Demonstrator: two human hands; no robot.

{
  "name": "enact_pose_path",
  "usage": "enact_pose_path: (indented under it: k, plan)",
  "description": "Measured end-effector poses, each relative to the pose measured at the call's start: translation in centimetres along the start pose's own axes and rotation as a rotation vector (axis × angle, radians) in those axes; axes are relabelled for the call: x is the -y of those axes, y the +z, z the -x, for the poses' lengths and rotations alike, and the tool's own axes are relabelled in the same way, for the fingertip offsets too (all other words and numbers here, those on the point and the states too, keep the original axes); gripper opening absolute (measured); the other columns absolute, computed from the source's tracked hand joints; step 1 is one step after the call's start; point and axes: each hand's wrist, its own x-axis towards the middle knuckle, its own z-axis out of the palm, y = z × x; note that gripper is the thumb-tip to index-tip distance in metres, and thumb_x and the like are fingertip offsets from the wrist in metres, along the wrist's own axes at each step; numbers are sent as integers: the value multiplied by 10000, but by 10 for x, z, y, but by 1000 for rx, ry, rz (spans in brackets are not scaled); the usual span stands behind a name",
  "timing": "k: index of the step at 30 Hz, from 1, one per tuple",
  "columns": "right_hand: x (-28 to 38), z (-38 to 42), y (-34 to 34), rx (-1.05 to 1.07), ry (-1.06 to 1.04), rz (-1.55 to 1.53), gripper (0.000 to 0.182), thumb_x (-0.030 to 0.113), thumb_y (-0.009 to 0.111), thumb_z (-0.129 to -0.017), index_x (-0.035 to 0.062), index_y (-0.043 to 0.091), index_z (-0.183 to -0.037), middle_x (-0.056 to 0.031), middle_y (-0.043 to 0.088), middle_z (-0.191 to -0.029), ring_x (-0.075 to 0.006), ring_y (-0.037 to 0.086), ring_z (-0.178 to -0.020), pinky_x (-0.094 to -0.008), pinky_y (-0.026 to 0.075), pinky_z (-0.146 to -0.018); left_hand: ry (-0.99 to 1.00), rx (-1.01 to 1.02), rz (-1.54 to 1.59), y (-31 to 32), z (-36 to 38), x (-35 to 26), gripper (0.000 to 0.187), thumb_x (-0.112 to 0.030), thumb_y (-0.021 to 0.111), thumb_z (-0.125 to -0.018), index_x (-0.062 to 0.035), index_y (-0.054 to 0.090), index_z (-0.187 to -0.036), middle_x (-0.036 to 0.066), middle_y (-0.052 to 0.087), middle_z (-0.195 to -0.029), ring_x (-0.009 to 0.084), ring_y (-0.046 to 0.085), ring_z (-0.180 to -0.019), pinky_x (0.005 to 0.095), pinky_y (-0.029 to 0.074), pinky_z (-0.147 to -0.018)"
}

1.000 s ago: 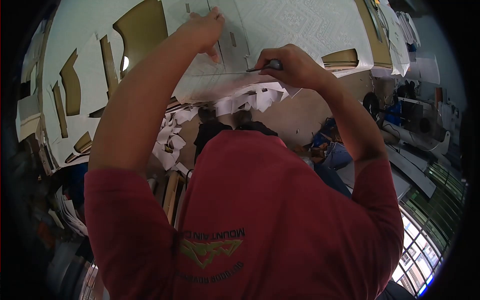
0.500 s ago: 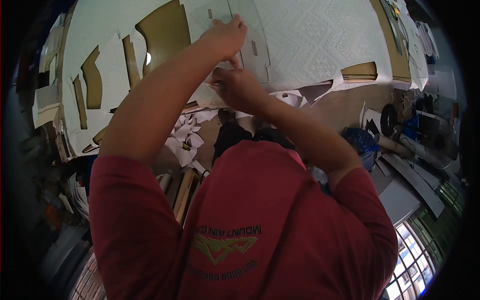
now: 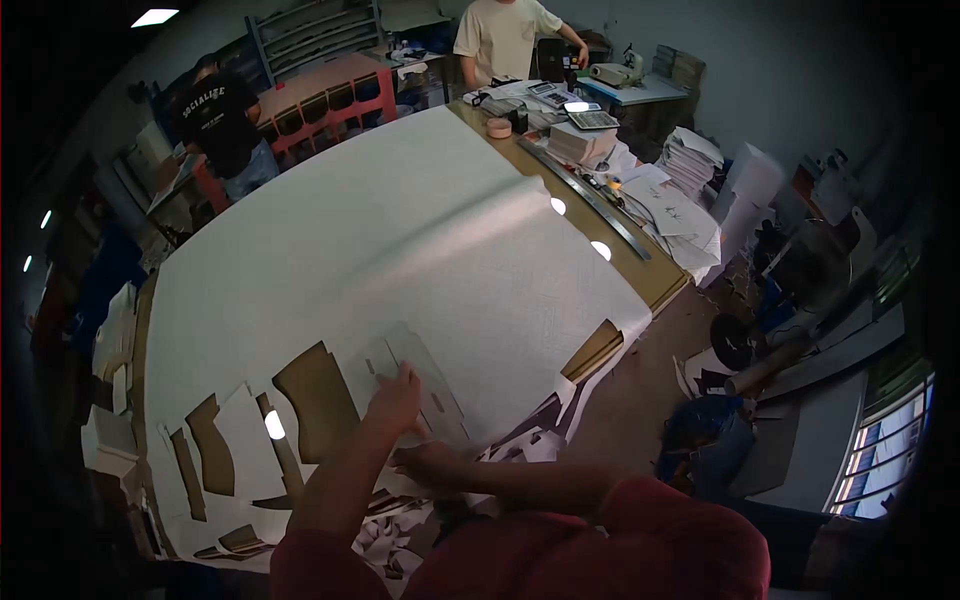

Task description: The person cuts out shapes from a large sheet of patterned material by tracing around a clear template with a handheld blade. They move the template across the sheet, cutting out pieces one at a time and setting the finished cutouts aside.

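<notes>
Well to the left of your left hand, a narrow opening (image 3: 187,475) and a wavy-sided opening (image 3: 210,445) are showing brown board through the white sheet (image 3: 300,250), and nearer in, a larger curved opening (image 3: 318,400) is lying beside that same hand. Your left hand (image 3: 398,398) is resting on the transparent template (image 3: 425,370), open, its fingers reaching away from you and its thumb stretching toward your other hand, and it isn't gripping anything that shows. The template is lying flat on the sheet, under those fingers and out to their right; its long axis is slanting past them, the far end sitting just beyond your fingertips and the near end coming down to the right of your thumb. Of your two hands, the left is the nearer, being right on it. Your right hand (image 3: 428,465) is curling just below that thumb, on your side of the template, its forearm crossing in from the right; you can't tell from here whether it is holding something or touching the template's edge. Right of it, pale scraps (image 3: 540,447) are hanging along the sheet's near edge, and farther right and beyond, another opening (image 3: 595,350) is showing.
</notes>
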Motion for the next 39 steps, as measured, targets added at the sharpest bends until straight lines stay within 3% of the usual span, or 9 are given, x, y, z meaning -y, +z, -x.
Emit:
enact_pose_path:
  k: [2, 4, 11, 14, 17, 21, 28, 30, 39]
  plan:
    - [-6, -1, -9, 3, -6, 36, 126, 192, 690, -943, 129, 673, -1051, -159, 727, -910, -393, 723, -854, -489, 578, -724, -26, 13, -47, -4, 0, -3, 1224, -385, 1019, -540, 68, 369, -1473, 214, 287, -1587, 597, 446, -1349, 535, 542, -1040]
    - [-3, 12, -14, 133, 45, -15, 217, 238, 664, -978, 144, 645, -1172, -131, 737, -989, -388, 719, -867, -493, 562, -755, -27, 21, -66, -12, 0, -5, 1248, -420, 1013, -544, 66, 359, -1489, 221, 275, -1605, 598, 437, -1359, 536, 528, -1056]
    - [-9, 34, -25, 108, 44, -78, 210, 199, 665, -967, 129, 643, -1164, -141, 728, -1011, -391, 713, -895, -484, 560, -776, -37, 89, -136, -4, -7, -1, 1351, -567, 972, -560, 62, 303, -1551, 277, 190, -1670, 601, 398, -1399, 563, 420, -1161]
    - [-9, 41, -30, 60, -7, -69, 203, 247, 643, -976, 157, 650, -1159, -170, 737, -947, -416, 717, -879, -505, 548, -755, -38, 87, -152, -4, -9, -1, 1368, -570, 972, -557, 63, 286, -1556, 279, 177, -1674, 610, 395, -1397, 559, 429, -1154]
    - [-7, 46, -35, 99, 24, -67, 253, 195, 722, -912, 119, 652, -1142, -146, 729, -977, -383, 718, -889, -478, 563, -771, -27, 88, -128, -2, -10, 1, 1387, -572, 971, -555, 62, 264, -1565, 270, 178, -1677, 621, 395, -1390, 558, 434, -1151]
    - [-3, 53, -38, 113, 51, -26, 238, 205, 651, -948, 138, 660, -1177, -169, 741, -953, -412, 721, -885, -496, 552, -759, -30, 93, -155, -5, -8, -2, 1411, -571, 972, -549, 74, 240, -1569, 274, 178, -1675, 613, 411, -1384, 552, 443, -1145]
    - [-4, 60, -38, 62, 57, 23, 275, 154, 674, -866, 135, 668, -1141, -143, 736, -917, -374, 729, -847, -498, 560, -715, 47, 39, -66, 15, -18, 21, 1365, -518, 979, -571, 73, 248, -1560, 315, 193, -1663, 401, 203, -1569, 513, 269, -1254]
    - [-2, 62, -43, 42, 119, 21, 269, 162, 668, -873, 137, 669, -1141, -146, 735, -916, -376, 729, -849, -499, 559, -720, 116, 28, -107, 16, -20, 24, 1351, -490, 984, -579, 94, 252, -1553, 302, 187, -1674, 435, 283, -1535, 548, 309, -1229]
    - [-2, 70, -46, 75, 149, -2, 242, 173, 690, -863, 143, 672, -1102, -139, 739, -943, -373, 730, -877, -498, 551, -755, 71, 48, -43, 13, -20, 25, 1369, -502, 994, -547, 72, 250, -1542, 318, 209, -1652, 445, 280, -1528, 497, 334, -1223]
